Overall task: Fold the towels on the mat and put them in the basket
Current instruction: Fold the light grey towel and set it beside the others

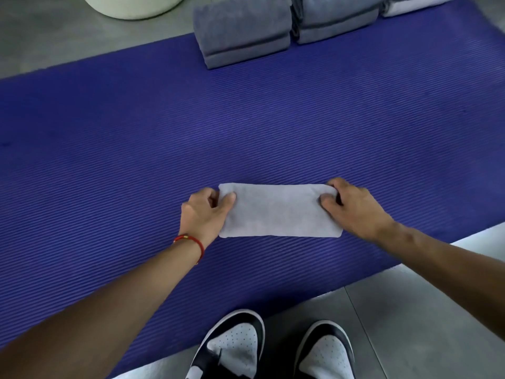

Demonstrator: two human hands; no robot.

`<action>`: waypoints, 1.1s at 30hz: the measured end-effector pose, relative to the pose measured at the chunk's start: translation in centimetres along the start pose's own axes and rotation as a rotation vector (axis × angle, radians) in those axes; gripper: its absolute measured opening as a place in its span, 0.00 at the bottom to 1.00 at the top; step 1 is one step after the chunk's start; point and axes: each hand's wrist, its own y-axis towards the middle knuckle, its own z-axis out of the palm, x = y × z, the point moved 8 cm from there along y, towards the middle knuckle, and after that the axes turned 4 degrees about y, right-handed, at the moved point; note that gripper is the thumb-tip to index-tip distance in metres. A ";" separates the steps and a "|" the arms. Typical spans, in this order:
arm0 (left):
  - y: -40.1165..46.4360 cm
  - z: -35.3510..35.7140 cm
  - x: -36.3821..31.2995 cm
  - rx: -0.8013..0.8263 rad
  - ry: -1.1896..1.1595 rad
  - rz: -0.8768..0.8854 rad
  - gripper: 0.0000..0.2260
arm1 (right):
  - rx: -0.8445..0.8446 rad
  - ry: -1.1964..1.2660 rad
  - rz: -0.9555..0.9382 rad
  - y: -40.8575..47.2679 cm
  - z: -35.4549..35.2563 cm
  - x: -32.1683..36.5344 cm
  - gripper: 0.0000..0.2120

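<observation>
left hand (203, 214) and right hand (352, 207) each pinch an end of the folded pale towel (278, 212) lying on the purple mat (136, 132); folded grey stacks (243, 34) sit far, beside perhaps the basket (134, 6).

One head-worn wide-angle view looks steeply down and forward from standing height. The shoes (269, 348) sit at the bottom edge, the purple mat (109, 149) fills the middle, close below
</observation>
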 end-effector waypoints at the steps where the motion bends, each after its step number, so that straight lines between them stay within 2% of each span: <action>1: 0.1 0.1 0.1 -0.017 0.030 0.000 0.13 | -0.035 -0.013 0.021 -0.1 0.1 0.0 0.11; 5: 0.2 0.3 1.0 -0.006 0.054 -0.046 0.16 | -0.119 -0.034 0.150 -0.3 0.3 -0.9 0.22; 8: 0.5 0.4 0.4 0.031 0.107 -0.052 0.13 | -0.097 0.001 0.237 -0.3 0.5 -1.1 0.23; 12: 1.2 0.8 0.5 0.101 0.051 -0.148 0.13 | -0.054 0.295 0.391 -0.6 1.4 -1.4 0.21; 15: 1.8 1.4 1.3 0.252 -0.118 -0.257 0.09 | -0.029 0.510 0.471 -0.9 1.5 -1.5 0.19; 19: 1.7 1.3 1.0 0.417 -0.384 -0.365 0.11 | 0.090 0.686 0.442 -1.0 0.7 -1.1 0.17; 24: 1.5 -0.6 -1.6 0.481 -0.548 -0.340 0.13 | 0.171 0.965 0.452 1.0 -1.8 0.2 0.18; 33: 4.2 -10.2 -14.0 0.386 -0.664 -0.209 0.20 | 0.145 0.864 0.196 9.0 -16.3 11.7 0.13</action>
